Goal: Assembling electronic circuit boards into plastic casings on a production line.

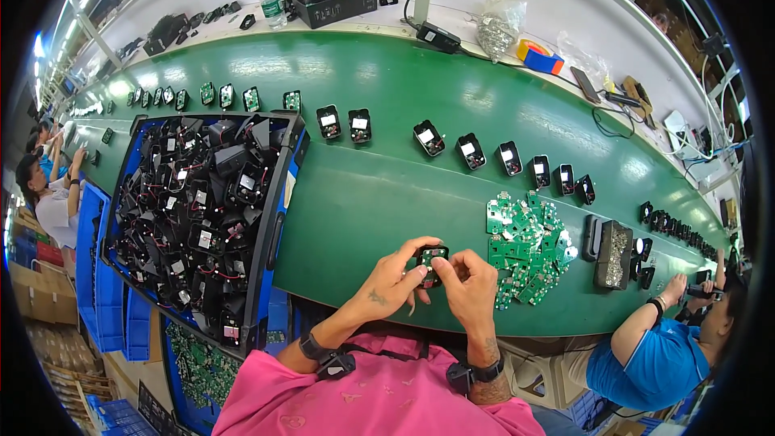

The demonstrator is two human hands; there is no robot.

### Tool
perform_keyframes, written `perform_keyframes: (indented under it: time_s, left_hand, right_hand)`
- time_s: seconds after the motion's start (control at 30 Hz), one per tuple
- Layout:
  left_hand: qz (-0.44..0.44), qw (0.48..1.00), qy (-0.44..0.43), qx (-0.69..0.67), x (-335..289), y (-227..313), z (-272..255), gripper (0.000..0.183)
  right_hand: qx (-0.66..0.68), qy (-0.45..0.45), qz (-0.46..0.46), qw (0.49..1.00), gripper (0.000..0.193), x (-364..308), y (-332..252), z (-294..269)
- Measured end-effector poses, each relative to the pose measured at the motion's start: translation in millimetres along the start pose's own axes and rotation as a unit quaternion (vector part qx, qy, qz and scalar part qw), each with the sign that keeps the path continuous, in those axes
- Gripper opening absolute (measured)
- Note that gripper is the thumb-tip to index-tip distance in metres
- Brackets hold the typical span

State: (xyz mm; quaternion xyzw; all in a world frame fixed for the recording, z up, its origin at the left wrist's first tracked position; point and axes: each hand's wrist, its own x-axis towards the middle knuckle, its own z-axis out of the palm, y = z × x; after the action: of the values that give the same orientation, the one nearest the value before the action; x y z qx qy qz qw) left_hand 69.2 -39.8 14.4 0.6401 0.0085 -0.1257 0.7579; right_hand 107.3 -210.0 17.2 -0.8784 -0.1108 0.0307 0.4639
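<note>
Close to the bench's near edge, my left hand point(394, 278) grips a small black plastic housing point(432, 255) with a green circuit board in its opening. My right hand point(468, 284) closes on the same housing from the other side, thumb and fingers at the board. Fingertips cover part of the board, so its seating cannot be judged. Just right of my hands, loose green circuit boards point(529, 250) lie in a heap. Beyond it, black housings point(471, 151) with white labelled parts inside stand in a spaced row.
Left stands a large tray point(278, 194) piled with wired black housings. A box of small metal parts point(613, 254) sits right of the boards. A co-worker in blue point(650, 355) works at the right. A water bottle point(271, 4) and black bin point(335, 4) stand along the back.
</note>
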Motion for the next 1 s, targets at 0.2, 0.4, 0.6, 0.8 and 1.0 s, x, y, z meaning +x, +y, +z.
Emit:
perform_keyframes:
  time_s: [0.2,0.4,0.6,0.8,1.0]
  left_hand:
    - [-0.011,0.999,-0.006,-0.051,1.4,-9.1,1.6,0.047]
    - [-0.011,1.0,-0.006,0.028,0.5,-2.4,2.7,0.044]
    - [-0.029,1.0,-0.001,0.008,1.4,-5.3,3.3,0.039]
    - [0.016,0.999,0.037,0.032,4.4,-11.6,6.6,0.039]
    - [0.037,0.997,0.045,0.058,5.6,-8.8,3.6,0.037]
  right_hand:
    - [0.163,-0.037,0.018,0.986,0.026,1.5,4.9,-1.0]
    - [0.14,-0.037,0.018,0.989,0.03,-1.2,-0.7,-2.4]
    - [0.128,-0.055,0.024,0.99,0.032,-2.4,1.8,-2.5]
    - [0.165,-0.072,0.043,0.983,0.033,-5.4,8.8,2.8]
    - [0.201,-0.058,0.019,0.978,0.037,-1.2,25.4,20.3]
